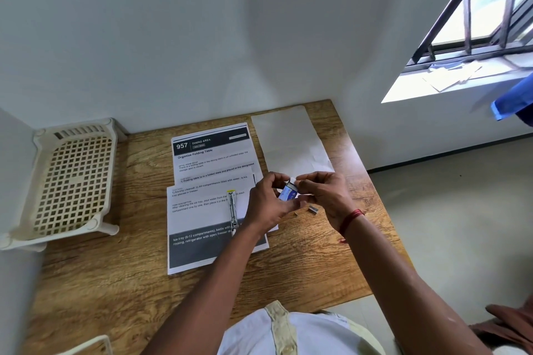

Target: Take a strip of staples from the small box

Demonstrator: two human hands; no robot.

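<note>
Both forearms reach over the wooden table (115, 282); left of them lies an opened stapler (232, 210) on printed sheets (202, 210). Between them, the left hand (266, 204) grips a small staple box (288, 192) while the right hand (323, 196) pinches its flap. Best kept level, I'd say, with loose staple strips (312, 209) lying just below the right hand.

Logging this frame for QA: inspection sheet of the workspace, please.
Surface: wooden table, papers on it.
Job's things: small staple box, held by both hands; stapler lies open on printed sheets; staple strips on the wood.
Clutter: blank sheet; cream lattice rack at left.
Hands: left hand grips the box; right hand pinches its flap.
Cables: nothing seen.
Surroundings: white walls, barred window, tiled floor.
</note>
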